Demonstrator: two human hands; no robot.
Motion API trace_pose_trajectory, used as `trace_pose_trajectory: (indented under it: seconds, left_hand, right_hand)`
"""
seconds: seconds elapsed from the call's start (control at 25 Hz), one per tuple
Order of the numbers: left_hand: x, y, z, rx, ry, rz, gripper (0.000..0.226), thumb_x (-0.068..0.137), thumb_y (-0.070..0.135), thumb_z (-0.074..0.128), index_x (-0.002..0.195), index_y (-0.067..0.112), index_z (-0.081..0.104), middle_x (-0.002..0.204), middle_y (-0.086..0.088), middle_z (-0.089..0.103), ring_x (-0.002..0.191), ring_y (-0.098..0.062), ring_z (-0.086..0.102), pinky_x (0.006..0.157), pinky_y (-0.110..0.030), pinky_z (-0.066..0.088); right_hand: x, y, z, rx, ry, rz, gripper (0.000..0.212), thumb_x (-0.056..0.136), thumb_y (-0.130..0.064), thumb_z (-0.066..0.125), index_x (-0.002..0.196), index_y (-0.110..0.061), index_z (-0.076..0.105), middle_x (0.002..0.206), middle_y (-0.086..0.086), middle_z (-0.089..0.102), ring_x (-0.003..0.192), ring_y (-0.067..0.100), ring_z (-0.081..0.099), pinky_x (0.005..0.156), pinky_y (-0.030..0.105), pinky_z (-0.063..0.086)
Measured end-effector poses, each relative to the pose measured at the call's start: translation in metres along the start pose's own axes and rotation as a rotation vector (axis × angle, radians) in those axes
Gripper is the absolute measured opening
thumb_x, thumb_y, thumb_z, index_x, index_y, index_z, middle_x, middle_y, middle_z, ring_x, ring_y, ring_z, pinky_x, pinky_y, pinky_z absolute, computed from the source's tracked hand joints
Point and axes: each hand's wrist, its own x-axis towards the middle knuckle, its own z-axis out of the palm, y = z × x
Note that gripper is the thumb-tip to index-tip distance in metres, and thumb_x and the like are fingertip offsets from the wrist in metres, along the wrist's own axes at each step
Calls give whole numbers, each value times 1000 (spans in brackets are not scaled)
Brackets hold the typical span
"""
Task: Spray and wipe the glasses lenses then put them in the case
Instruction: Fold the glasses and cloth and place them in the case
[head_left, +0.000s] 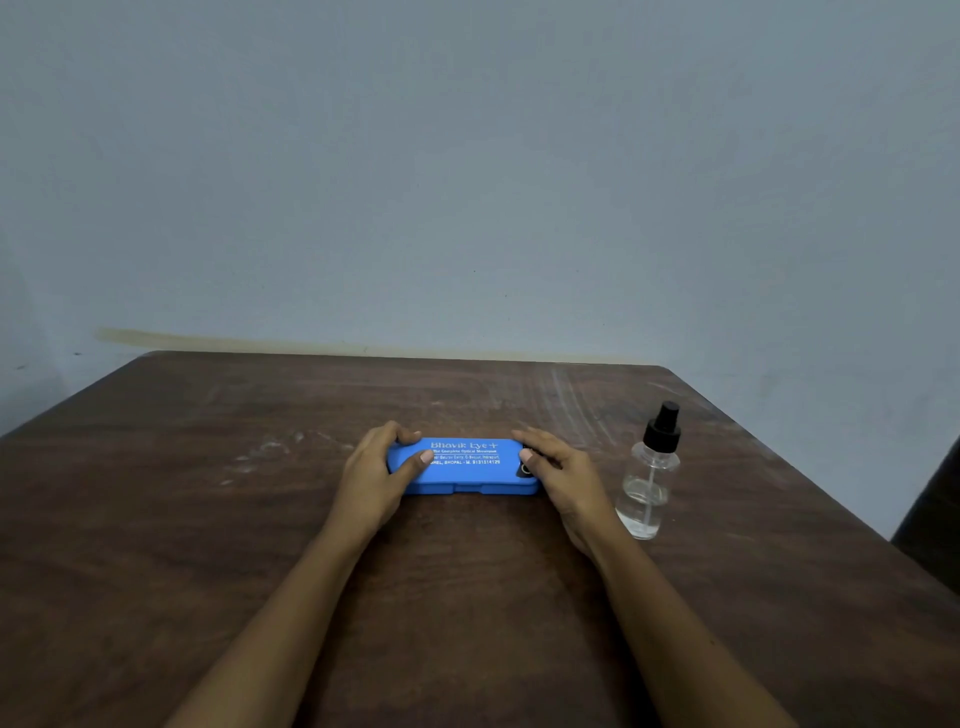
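Observation:
A blue glasses case (464, 467) with white lettering on its lid lies shut on the brown wooden table (208, 519), near the middle. My left hand (379, 467) grips its left end, thumb on the lid and fingers curled over the far edge. My right hand (558, 467) holds the right end, thumb on the lid and fingers around the end. A small dark thing shows at the case's right end under my right thumb. No glasses or cloth are visible.
A clear spray bottle (649, 483) with a black pump top stands upright just right of my right hand, a little liquid at its bottom. A grey-blue wall rises behind the table's far edge. A dark object sits at the right frame edge.

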Motion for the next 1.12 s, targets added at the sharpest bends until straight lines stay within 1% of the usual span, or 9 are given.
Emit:
trace_pose_trajectory:
  seconds: [0.04,0.16,0.28,0.48,0.6,0.72,0.8,0.96,1.12]
  left_hand:
    - [0,0,0,1,-4,3,12,82,22,63,88,15,54,116,-5,61,97,-10,49,76,-19,31]
    - [1,1,-1,17,-17,11,12,83,22,62,88,15,54,116,-7,60,97,-10,48,79,-22,32]
    - [1,3,0,36,-34,4,13,84,23,61,91,13,55,118,-6,58,98,-10,47,81,-23,32]
    - [3,5,-2,58,-80,-22,9,85,24,58,90,20,51,123,-5,53,105,-14,47,84,-27,34]
    - [2,8,-1,98,-113,-32,9,88,25,55,92,20,48,127,-7,48,110,-18,46,85,-28,34]
    - [4,11,1,127,-152,-59,16,90,23,51,102,13,49,130,-9,43,116,-22,44,86,-28,34]
    - [5,13,3,134,-162,-76,21,91,23,50,107,10,47,132,-10,40,116,-22,43,85,-28,34]
    - [-2,9,7,90,-94,-34,23,91,21,50,110,8,49,130,-11,42,109,-16,43,87,-23,31]
    - [-9,5,7,71,0,29,26,87,21,56,109,7,54,123,-10,53,112,-18,48,83,-15,28]
  right_hand:
    - [-1,-2,0,6,-2,9,28,87,-3,57,114,-9,63,138,12,49,128,26,44,104,41,42]
    - [-5,-10,-2,7,-28,37,29,89,0,52,118,-2,59,133,14,52,124,28,47,80,6,45]
    - [-7,-14,-3,3,-25,50,30,90,1,50,119,0,58,131,17,53,122,27,48,71,-1,38]
    - [-8,-19,-1,-33,-29,63,28,91,-5,52,118,-7,60,125,10,56,83,7,57,72,9,44]
    - [-8,-22,-1,-111,-24,75,28,92,-8,51,117,-12,61,115,8,59,75,2,53,78,20,40]
    - [-9,-25,-1,-182,-40,45,28,93,-8,48,119,-11,59,105,3,56,69,0,52,64,8,41]
    - [-10,-25,-1,-198,-47,42,29,94,-9,47,120,-12,58,108,2,54,73,3,52,65,9,42]
    - [-15,-23,1,-276,-41,23,31,95,-14,45,124,-16,55,122,-1,52,104,11,47,85,20,35]
    - [-22,-19,4,-314,117,-19,40,92,-17,51,132,-18,46,129,6,55,119,21,50,92,26,38]
